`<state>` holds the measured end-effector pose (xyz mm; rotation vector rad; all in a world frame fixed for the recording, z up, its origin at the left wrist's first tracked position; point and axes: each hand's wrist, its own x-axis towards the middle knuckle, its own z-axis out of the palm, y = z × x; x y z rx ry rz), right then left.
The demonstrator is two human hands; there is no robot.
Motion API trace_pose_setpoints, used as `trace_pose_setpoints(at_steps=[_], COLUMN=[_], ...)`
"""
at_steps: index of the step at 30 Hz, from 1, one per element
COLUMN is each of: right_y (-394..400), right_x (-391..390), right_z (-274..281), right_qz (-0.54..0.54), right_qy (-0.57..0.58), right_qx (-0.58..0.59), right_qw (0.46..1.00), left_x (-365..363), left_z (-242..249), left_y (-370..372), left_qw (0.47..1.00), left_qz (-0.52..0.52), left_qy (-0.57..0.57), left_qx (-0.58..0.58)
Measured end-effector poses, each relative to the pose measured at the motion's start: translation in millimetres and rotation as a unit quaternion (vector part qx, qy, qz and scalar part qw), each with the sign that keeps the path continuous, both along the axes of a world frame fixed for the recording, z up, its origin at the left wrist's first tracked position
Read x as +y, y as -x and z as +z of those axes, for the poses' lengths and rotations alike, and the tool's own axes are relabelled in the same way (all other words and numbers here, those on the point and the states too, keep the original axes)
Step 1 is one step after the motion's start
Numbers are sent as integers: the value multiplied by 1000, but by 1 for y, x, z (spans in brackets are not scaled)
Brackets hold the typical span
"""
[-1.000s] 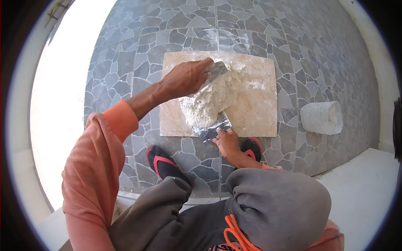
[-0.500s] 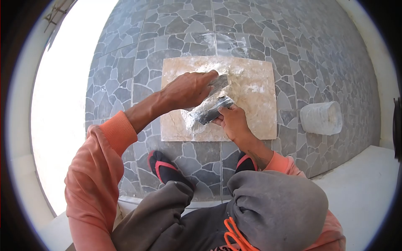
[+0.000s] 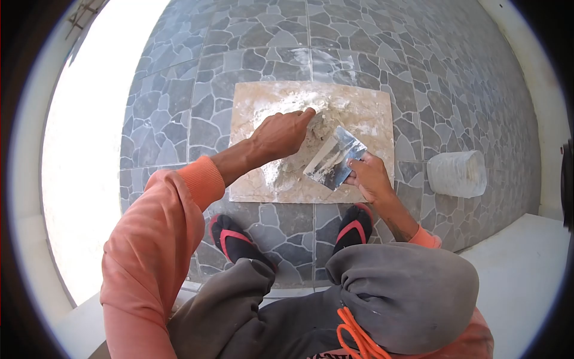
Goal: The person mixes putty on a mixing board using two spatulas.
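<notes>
A square beige board (image 3: 371, 143) lies on the floor in front of my feet, with a heap of whitish, powdery paste (image 3: 281, 170) spread over its middle and left. My left hand (image 3: 280, 134) is closed over the heap, gripping a grey scraper (image 3: 318, 124) that is mostly hidden behind the fingers and smeared with paste. To its right, my right hand (image 3: 369, 175) pinches a flat, shiny scraper blade (image 3: 336, 158) by one edge. That blade is tilted, with streaks of paste across its face, and sits over the lower right of the board.
A translucent, whitish plastic container (image 3: 457, 173) stands on the stone-patterned tile floor (image 3: 257, 27) to the right. My feet in red-strapped flip-flops (image 3: 230, 236) are just below the board. A pale wall runs along the right, and bright light fills the left side.
The two scrapers were close together over the heap; now they are apart. My right hand has moved right and turned its blade face up, while my left hand has shifted slightly.
</notes>
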<state>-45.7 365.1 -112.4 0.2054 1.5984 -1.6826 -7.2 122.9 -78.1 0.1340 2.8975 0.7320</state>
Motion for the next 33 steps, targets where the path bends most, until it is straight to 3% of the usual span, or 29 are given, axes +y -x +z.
trace_pose_setpoints(at_steps=[6,8,11,14,17,23,29,33], right_y=[29,32,30,24,16,14,24,33], right_x=[75,75,46,12,-4,-21,-46,-54], right_z=[-72,-82,-96,-114,-107,-58,-16,-2], right_qz=[-32,-38,57,33,2,0,40,126], right_qy=[-90,-83,-133,-47,22,17,12,-4], right_qx=[-23,-31,-2,-23,-13,-1,50,124], right_qw=[995,995,989,998,1000,1000,998,984], left_x=[-27,-30,-29,-25,-20,-5,15,23], left_z=[1,4,10,18,26,24,17,13], left_y=[-2,0,2,4,2,-5,0,7], left_qw=[995,994,992,989,988,986,985,984], left_qz=[41,52,69,75,81,70,43,73], left_qy=[-57,-60,-72,-93,-110,-130,-131,-125], left_qx=[68,77,82,86,79,70,104,103])
